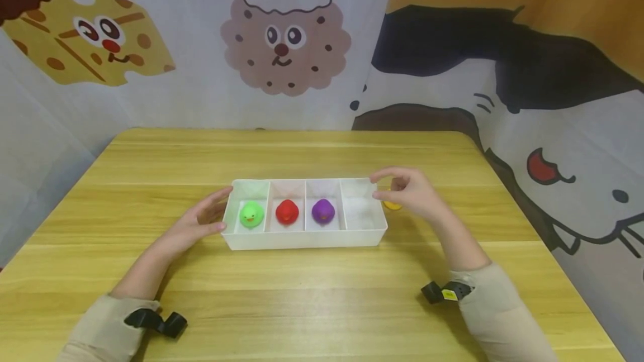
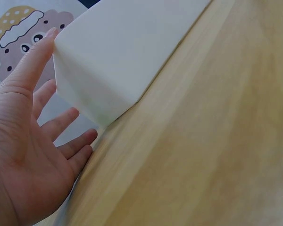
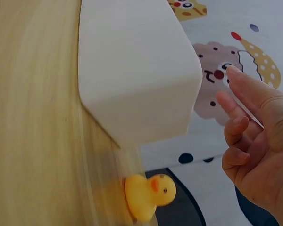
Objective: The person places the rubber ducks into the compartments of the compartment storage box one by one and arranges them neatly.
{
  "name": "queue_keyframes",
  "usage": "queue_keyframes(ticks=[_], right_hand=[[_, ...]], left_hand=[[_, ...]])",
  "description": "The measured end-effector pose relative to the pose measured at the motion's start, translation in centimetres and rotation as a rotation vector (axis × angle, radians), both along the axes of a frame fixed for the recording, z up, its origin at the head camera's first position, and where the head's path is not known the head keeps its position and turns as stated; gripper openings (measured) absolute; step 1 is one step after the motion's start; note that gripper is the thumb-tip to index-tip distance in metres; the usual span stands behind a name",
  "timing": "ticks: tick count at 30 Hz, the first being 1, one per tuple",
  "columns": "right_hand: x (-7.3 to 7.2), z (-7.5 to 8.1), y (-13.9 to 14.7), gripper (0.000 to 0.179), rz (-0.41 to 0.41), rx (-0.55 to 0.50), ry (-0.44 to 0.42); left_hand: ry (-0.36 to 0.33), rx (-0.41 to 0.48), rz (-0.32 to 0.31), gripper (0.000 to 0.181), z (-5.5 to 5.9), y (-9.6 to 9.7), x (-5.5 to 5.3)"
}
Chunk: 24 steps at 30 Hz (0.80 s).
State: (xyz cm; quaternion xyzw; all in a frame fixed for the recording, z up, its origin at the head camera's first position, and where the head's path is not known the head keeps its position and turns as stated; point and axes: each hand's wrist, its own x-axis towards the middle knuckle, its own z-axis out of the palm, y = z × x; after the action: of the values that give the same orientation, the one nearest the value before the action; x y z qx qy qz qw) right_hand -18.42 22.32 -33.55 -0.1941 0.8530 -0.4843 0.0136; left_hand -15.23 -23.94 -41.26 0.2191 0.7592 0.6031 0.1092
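Observation:
A white divided box [image 1: 302,241] stands on the table. From left to right, a green toy duck [image 1: 251,214], a red toy duck [image 1: 287,212] and a purple toy duck [image 1: 323,212] sit in separate compartments. At the box's left end, my left hand [image 1: 193,224] has its thumb by the near corner and its fingers, fairly straight, by the far one. My right hand [image 1: 410,191] is at the right end with nothing in its grasp; the right wrist view shows it just off the box. Below that hand, a yellow toy duck [image 3: 148,195] rests on the table, partly hidden in the head view.
The wooden table [image 1: 302,306] extends around the box on every side. Behind it hangs a pale curtain [image 1: 186,102] with cartoon prints. Each sleeve carries a black wrist mount, the left mount [image 1: 156,322] and the right mount [image 1: 445,291].

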Motion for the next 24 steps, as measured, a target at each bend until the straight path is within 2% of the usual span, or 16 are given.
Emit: queue_keyframes(ticks=[14, 24], right_hand=[[0.4, -0.6, 2.8, 0.034, -0.095, 0.041, -0.012], [-0.2, -2.4, 5.1, 0.036, -0.13, 0.064, -0.029]], left_hand=[[0.005, -0.018, -0.003, 0.07, 0.1, -0.1, 0.0], [-0.002, -0.005, -0.002, 0.071, 0.1, 0.0, 0.0]])
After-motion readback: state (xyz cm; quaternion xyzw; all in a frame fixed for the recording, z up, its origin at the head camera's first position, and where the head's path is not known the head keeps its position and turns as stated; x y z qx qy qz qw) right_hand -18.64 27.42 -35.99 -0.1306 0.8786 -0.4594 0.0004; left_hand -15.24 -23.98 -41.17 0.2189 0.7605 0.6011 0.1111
